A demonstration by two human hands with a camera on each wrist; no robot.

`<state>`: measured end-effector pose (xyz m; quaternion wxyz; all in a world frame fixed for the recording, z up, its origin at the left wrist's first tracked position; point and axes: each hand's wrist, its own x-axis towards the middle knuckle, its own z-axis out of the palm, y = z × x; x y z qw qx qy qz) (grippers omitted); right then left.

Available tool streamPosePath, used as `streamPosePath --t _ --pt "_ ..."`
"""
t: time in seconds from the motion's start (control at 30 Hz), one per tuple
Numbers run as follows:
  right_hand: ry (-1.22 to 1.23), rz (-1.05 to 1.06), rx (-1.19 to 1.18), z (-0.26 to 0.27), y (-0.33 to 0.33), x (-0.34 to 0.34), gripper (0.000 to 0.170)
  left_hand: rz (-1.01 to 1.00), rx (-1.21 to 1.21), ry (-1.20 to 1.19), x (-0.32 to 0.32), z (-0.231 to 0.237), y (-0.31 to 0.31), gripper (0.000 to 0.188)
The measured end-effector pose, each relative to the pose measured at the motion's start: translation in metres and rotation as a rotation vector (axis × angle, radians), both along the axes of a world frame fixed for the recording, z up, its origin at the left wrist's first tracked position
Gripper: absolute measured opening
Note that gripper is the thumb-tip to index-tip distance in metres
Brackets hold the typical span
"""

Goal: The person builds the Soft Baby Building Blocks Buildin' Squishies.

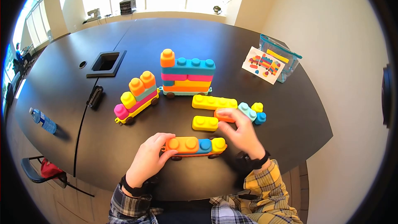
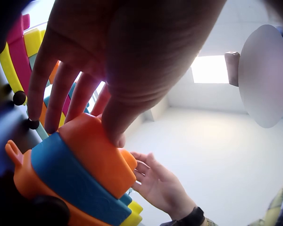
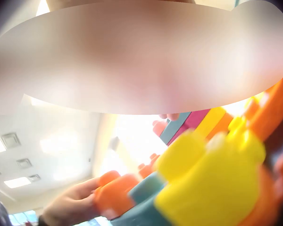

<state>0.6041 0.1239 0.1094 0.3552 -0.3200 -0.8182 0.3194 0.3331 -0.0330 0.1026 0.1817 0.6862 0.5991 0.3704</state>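
My left hand [image 1: 151, 154] holds the left end of a toy train wagon [image 1: 195, 154], thumb on the near side and fingers behind. A long orange brick [image 2: 101, 153] sits on the wagon over a blue layer, with blue and yellow bricks towards the right. My right hand [image 1: 240, 132] is over an orange brick [image 1: 224, 117], fingers at its far side and thumb at its near side; whether it grips the brick I cannot tell. Beside the thumb lies a yellow two-stud brick [image 1: 205, 123]. A long yellow brick [image 1: 213, 101] is just beyond.
Pale blue [image 1: 247, 111], yellow [image 1: 257, 107] and blue [image 1: 260, 118] bricks lie right of the hand. Behind stand a tall wagon [image 1: 186, 76] and a stepped wagon [image 1: 139, 99]. A picture card [image 1: 262, 65] leans on a clear bag [image 1: 288, 64]. A water bottle [image 1: 43, 120] stands left.
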Motion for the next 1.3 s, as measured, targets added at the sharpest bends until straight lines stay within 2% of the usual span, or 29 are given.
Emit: streamPosePath --t 0.07,0.17,0.27,0.4,0.5,0.6,0.67,0.8,0.87,0.97,1.1,1.3 --pt "-0.162 -0.167 0.193 0.002 0.023 0.014 0.027 0.016 0.019 -0.021 0.004 0.006 0.0 0.046" --pt "-0.466 -0.302 0.398 -0.035 0.057 0.04 0.027 0.015 0.037 -0.019 0.004 0.005 0.001 0.047" --pt "-0.571 -0.322 0.459 -0.05 0.068 0.046 0.027 0.011 0.01 -0.01 0.003 0.003 0.001 0.046" --pt "-0.58 -0.313 0.472 -0.053 0.07 0.047 0.028 0.017 -0.016 -0.026 0.002 0.001 0.001 0.045" --pt "-0.543 -0.287 0.464 -0.051 0.07 0.046 0.029 0.02 -0.021 -0.042 0.003 0.002 0.002 0.045" --pt "-0.403 -0.296 0.45 -0.045 0.064 0.041 0.03 0.022 -0.03 -0.044 0.003 0.002 0.001 0.044" --pt "-0.128 -0.292 0.187 -0.034 0.051 0.036 0.027 0.025 -0.034 -0.041 0.002 0.002 0.001 0.044" --pt "0.021 -0.248 0.034 -0.003 0.015 0.03 0.023 0.023 -0.04 -0.04 0.002 0.002 0.001 0.044" --pt "0.126 -0.104 -0.114 -0.004 0.0 0.032 0.023 0.023 -0.037 -0.054 0.002 0.002 0.002 0.043" --pt "0.136 0.008 -0.139 -0.016 -0.016 0.032 0.029 0.021 -0.043 -0.062 0.001 0.001 0.002 0.043" --pt "0.033 0.025 -0.192 -0.014 -0.03 0.029 0.026 0.019 -0.056 -0.052 0.001 0.001 0.002 0.045" --pt "-0.039 0.046 -0.11 -0.009 -0.036 0.023 0.032 0.026 -0.034 -0.064 0.002 0.002 0.003 0.042"
